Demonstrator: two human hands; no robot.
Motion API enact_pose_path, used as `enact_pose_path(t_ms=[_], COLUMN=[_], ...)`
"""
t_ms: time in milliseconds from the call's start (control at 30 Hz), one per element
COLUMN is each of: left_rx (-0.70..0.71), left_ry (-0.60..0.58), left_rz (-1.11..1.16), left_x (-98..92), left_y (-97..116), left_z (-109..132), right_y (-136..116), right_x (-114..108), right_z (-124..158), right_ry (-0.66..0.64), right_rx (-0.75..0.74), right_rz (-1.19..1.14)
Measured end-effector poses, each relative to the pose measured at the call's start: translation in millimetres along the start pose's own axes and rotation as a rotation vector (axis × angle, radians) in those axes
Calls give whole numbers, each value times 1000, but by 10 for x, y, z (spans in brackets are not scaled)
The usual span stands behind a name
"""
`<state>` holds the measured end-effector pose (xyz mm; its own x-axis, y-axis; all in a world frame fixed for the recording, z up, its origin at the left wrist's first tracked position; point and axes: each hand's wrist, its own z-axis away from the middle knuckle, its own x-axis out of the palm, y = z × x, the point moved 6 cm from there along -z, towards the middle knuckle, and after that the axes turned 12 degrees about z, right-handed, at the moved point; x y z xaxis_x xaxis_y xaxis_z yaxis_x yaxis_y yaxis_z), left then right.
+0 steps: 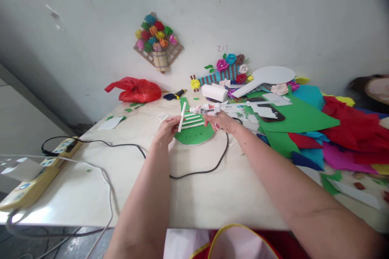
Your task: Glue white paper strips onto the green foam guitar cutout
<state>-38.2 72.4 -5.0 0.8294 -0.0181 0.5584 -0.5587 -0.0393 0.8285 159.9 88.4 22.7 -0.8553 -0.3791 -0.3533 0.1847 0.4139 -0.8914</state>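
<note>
Head view: our left grip [169, 129] pinches the white stick [182, 117], presumably presenting its side to the glue gun [208, 107] clasped in our right grip [224, 122], above the green board [196, 136].

A pale table [91, 194] meets a greyish wall [273, 16]

From afar I take this for a craft workroom, given the glue gun [215, 107] at mid-dial, bright sheets [349, 119] heaped at three o'clock, a power strip [41, 179] at eight and handmade-looking flowers [159, 35] on the wall [106, 20] at eleven.
</note>
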Motion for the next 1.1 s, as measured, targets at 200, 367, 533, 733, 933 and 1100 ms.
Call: enact_pose_path(t_ms=[200,367,533,733,933,1100], left_rx=[68,83,52,14,-12,-17], left_ry=[2,20,14,-7,-1,-1], left_rz=[-85,-108,-79,-53,-43,-47], left_x=[4,25,0,-1,39,29], left_y=[38,62,37,10,16,10], left_z=[-14,15,-6,-12,31,23], right_y=[-42,-22,-21,13,85,113], right_x=[22,24,12,-12,-44,-66], right_z=[11,-1,2,0,-24,-31], right_ry=[-17,-24,-12,6,42,70], right_rx=[11,9,19,30,39,64], right_rz=[18,34,43,43,76,77])
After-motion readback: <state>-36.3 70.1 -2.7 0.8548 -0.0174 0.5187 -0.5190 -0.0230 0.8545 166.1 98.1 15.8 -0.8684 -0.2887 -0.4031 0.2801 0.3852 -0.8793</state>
